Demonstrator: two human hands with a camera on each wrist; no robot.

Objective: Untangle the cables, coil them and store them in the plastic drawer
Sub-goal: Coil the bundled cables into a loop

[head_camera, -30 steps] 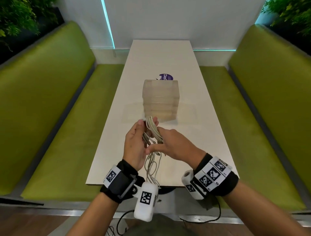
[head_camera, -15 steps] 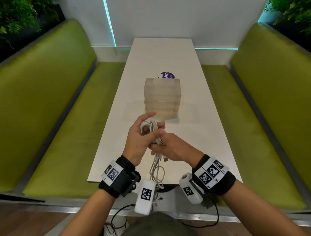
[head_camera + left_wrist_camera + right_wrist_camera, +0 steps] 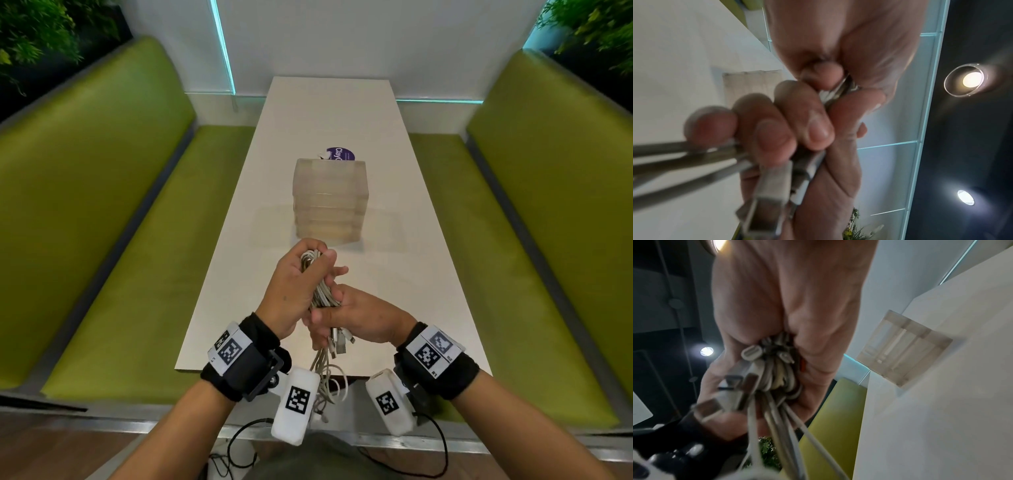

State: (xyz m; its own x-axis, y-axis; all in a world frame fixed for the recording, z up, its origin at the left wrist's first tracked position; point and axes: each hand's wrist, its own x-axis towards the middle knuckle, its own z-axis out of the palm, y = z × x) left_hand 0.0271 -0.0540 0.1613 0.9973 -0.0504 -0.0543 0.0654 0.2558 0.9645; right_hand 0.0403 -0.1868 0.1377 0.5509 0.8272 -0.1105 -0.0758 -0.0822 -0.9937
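Observation:
A bundle of white cables (image 3: 320, 291) is held over the near end of the white table (image 3: 394, 260). My left hand (image 3: 301, 274) grips its upper loops, thumb across the top. Just below, my right hand (image 3: 346, 315) is curled round the lower part, where several USB plugs (image 3: 339, 344) stick out. Loose cable tails (image 3: 329, 380) hang past the table edge. The wrist views show cables (image 3: 777, 376) packed in the right palm and plugs (image 3: 774, 186) by the left fingers. The translucent plastic drawer unit (image 3: 330, 202) stands behind the hands, drawers closed.
A purple round sticker (image 3: 340, 155) lies on the table behind the drawer unit. Green bench seats (image 3: 137, 274) (image 3: 513, 274) run along both sides of the table. A white wall closes the far end.
Both hands have drawn back toward the near table edge with the bundle. The right hand has slid down from beside the left to grip the cables lower, near the plugs.

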